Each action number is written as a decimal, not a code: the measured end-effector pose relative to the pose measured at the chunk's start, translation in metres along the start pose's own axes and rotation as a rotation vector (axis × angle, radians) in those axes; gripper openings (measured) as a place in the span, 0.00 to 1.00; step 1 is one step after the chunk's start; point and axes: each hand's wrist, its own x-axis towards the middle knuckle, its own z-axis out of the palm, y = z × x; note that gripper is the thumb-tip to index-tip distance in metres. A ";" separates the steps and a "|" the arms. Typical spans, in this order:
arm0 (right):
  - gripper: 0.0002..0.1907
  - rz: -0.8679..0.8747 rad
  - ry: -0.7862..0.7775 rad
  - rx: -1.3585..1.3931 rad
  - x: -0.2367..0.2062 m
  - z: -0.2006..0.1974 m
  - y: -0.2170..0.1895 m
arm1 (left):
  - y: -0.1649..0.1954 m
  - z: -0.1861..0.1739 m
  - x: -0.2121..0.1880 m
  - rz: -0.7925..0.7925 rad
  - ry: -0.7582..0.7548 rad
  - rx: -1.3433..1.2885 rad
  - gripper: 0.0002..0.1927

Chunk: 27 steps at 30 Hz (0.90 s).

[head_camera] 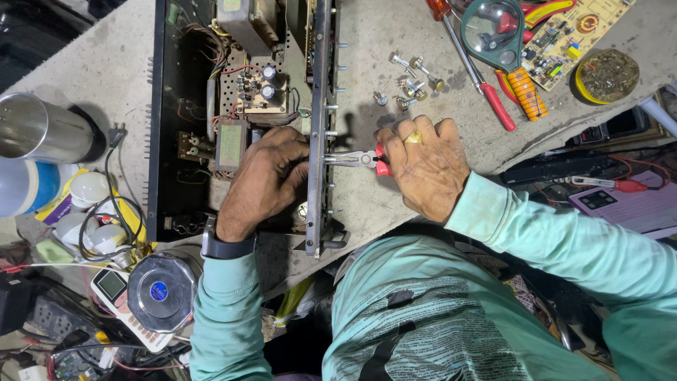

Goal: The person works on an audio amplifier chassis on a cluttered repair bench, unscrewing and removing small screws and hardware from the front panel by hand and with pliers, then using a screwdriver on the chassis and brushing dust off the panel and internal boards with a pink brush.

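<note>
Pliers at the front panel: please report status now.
Right hand grips red-handled pliers, tips on front panel. Left hand inside chassis. Loose potentiometers lie nearby.

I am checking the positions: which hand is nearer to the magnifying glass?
Right. The right hand, holding pliers, lies just below the magnifying glass; the left hand is farther away, inside the open metal case.
</note>
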 end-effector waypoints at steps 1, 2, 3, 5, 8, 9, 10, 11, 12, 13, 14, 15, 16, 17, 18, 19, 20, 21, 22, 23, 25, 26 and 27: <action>0.32 0.004 0.000 0.041 0.000 -0.001 0.000 | 0.000 0.000 -0.001 -0.006 -0.004 0.010 0.11; 0.33 0.007 -0.001 0.081 -0.001 -0.002 0.000 | 0.000 0.000 -0.001 -0.012 -0.006 0.019 0.11; 0.35 0.008 -0.001 0.121 -0.001 -0.004 0.000 | 0.000 -0.001 -0.002 -0.019 -0.008 0.029 0.11; 0.34 -0.004 0.012 0.135 -0.001 -0.007 0.000 | -0.001 -0.001 -0.003 -0.019 -0.004 0.014 0.11; 0.32 -0.001 0.027 0.165 0.001 -0.010 0.000 | -0.002 0.000 -0.004 -0.027 -0.001 0.009 0.11; 0.32 0.005 0.032 0.177 0.001 -0.011 0.000 | -0.002 0.000 -0.004 -0.030 -0.001 0.011 0.11; 0.31 0.009 0.031 0.182 0.001 -0.012 -0.001 | -0.002 0.000 -0.004 -0.022 0.001 0.016 0.12; 0.30 0.012 0.029 0.186 0.002 -0.012 -0.001 | -0.002 0.000 -0.004 -0.014 0.004 0.020 0.12; 0.29 0.017 0.029 0.189 0.002 -0.013 -0.002 | -0.003 0.000 -0.004 -0.003 0.005 0.025 0.12; 0.29 0.019 0.031 0.182 0.002 -0.013 -0.002 | -0.003 0.000 -0.003 -0.001 0.003 0.024 0.12; 0.29 0.019 0.033 0.175 0.002 -0.013 -0.003 | -0.003 0.000 -0.003 0.001 0.001 0.024 0.12; 0.29 0.019 0.037 0.167 0.002 -0.014 -0.003 | -0.003 -0.001 -0.003 0.004 0.001 0.024 0.12; 0.29 0.021 0.035 0.166 0.003 -0.014 -0.003 | -0.003 -0.001 -0.003 -0.001 -0.002 0.021 0.12; 0.29 0.023 0.031 0.166 0.003 -0.015 -0.003 | -0.004 -0.001 -0.002 -0.008 -0.006 0.017 0.12; 0.30 0.026 0.026 0.166 0.003 -0.015 -0.003 | -0.004 -0.001 -0.002 -0.014 -0.011 0.013 0.12; 0.29 0.022 0.012 0.163 0.004 -0.016 -0.003 | -0.004 -0.001 -0.002 -0.008 -0.006 0.015 0.12; 0.29 0.019 -0.002 0.161 0.005 -0.016 -0.002 | -0.004 -0.001 -0.002 -0.003 -0.003 0.017 0.12; 0.29 0.015 -0.018 0.160 0.005 -0.017 -0.002 | -0.004 -0.001 -0.002 0.001 0.001 0.019 0.12; 0.29 0.004 -0.021 0.153 0.006 -0.017 -0.001 | -0.005 0.000 -0.002 -0.011 -0.003 0.033 0.11; 0.29 -0.006 -0.024 0.147 0.007 -0.018 -0.001 | -0.005 0.000 -0.001 -0.022 -0.008 0.047 0.11; 0.28 -0.011 -0.012 0.143 0.007 -0.018 -0.001 | -0.004 0.001 -0.001 -0.030 -0.019 0.062 0.10; 0.28 -0.010 0.009 0.143 0.008 -0.018 -0.001 | -0.004 0.001 -0.001 -0.026 -0.021 0.069 0.10; 0.28 -0.009 0.034 0.142 0.008 -0.018 -0.002 | -0.004 0.000 -0.001 -0.020 -0.020 0.078 0.10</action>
